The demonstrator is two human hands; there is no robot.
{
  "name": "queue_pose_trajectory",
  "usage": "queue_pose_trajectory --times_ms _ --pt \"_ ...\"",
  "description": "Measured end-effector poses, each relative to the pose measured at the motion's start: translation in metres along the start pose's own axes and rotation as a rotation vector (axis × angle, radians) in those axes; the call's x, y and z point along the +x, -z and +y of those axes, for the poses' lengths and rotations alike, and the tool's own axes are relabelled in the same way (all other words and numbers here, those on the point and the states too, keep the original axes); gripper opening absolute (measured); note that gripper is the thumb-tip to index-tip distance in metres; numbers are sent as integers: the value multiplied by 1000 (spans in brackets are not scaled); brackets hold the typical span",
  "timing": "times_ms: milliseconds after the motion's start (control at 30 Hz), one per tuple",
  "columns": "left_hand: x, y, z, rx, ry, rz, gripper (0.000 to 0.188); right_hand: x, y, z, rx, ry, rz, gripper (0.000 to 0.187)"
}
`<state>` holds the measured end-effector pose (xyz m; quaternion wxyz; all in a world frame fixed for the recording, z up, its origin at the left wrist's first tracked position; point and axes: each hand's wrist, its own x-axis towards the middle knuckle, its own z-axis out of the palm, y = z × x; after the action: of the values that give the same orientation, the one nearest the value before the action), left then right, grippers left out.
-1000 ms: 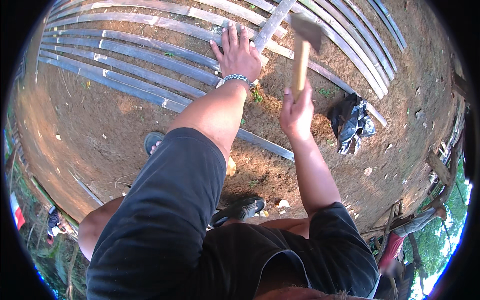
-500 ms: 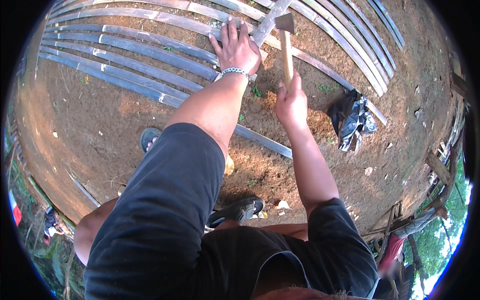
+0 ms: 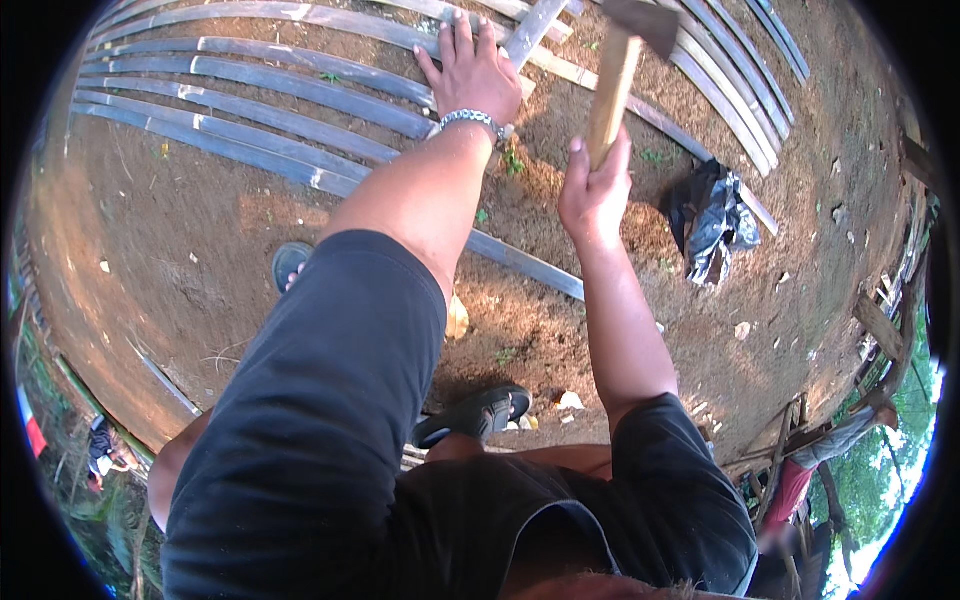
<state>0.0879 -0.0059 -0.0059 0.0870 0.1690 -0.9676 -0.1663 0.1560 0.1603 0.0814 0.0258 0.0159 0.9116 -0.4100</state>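
My left hand [image 3: 477, 85] lies flat with its fingers spread, resting on the ends of split bamboo slats [image 3: 330, 88] on the ground. A crosswise slat [image 3: 533, 35] runs beside its fingertips. My right hand [image 3: 597, 190] is closed round the wooden handle of a hatchet [image 3: 612, 100]. Its dark metal head is raised above the slats, to the right of my left hand. Part of the head touches the upper edge of the picture.
A crumpled black plastic bag [image 3: 712, 225] lies to the right, over a slat's end. A loose slat [image 3: 525, 265] lies below my hands. Sandals [image 3: 475, 417] are on the dirt ground. Another person [image 3: 795, 490] is at the lower right, near wooden poles.
My right hand has lifted the hatchet up and to the right, away from the crosswise slat. My left hand stays on the slats, its fingers spread.
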Motion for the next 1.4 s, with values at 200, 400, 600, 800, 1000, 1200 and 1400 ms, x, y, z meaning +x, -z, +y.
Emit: queue_pose_trajectory --times_ms 200,400,600,800,1000,1200,1400 --pt "-3 -1 2 -20 0 -14 59 -8 -12 2 -118 -209 -194 52" --pt "-3 -5 -4 -9 -13 18 58 -11 -7 -3 3 -83 -15 54" --pt "-3 3 2 -29 4 -13 60 -9 -19 6 -288 -184 -327 53" --pt "-4 -4 -1 16 -1 -15 61 -9 -8 -16 95 76 99 55" --pt "-3 3 1 -8 9 -27 59 -2 -30 17 -375 -169 -316 45" --pt "-4 1 -1 -15 -10 -4 59 -14 -23 23 62 186 183 47" --pt "0 2 1 3 12 -37 61 13 -22 20 -343 -147 -255 39"
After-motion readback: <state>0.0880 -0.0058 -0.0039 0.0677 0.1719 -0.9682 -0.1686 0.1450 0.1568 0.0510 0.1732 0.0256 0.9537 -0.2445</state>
